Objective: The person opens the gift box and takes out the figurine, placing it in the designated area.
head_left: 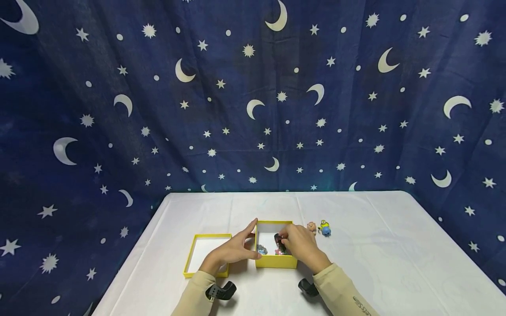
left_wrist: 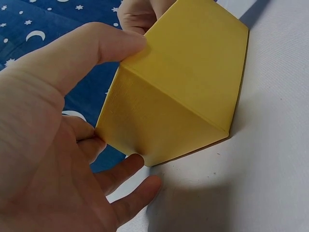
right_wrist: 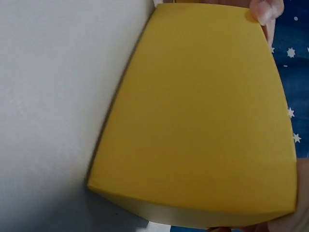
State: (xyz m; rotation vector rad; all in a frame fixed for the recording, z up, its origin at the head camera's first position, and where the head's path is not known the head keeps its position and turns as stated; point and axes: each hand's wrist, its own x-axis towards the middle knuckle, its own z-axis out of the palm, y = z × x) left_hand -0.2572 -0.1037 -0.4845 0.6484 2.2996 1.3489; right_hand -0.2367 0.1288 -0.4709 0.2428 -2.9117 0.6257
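Note:
A yellow box (head_left: 276, 262) with a white inside stands uncovered on the table. My left hand (head_left: 234, 251) holds it at its left side, thumb at the near corner and index finger reaching the far corner. In the left wrist view the thumb lies on the rim of the yellow box (left_wrist: 193, 63) and other fingertips touch its side. My right hand (head_left: 301, 242) reaches over the right wall into the box, fingers curled on a small dark figure (head_left: 277, 239), partly hidden. A grey-blue figure (head_left: 262, 249) and a pink piece (head_left: 278, 252) lie inside the box.
The box's yellow-rimmed lid (head_left: 192, 253) lies inside up at the left. Behind the right hand are a pinkish figurine (head_left: 311, 227) and a yellow-and-blue Minion figurine (head_left: 325, 229). A white cloth covers the table (head_left: 395, 263); a starry dark blue curtain (head_left: 237, 109) hangs behind.

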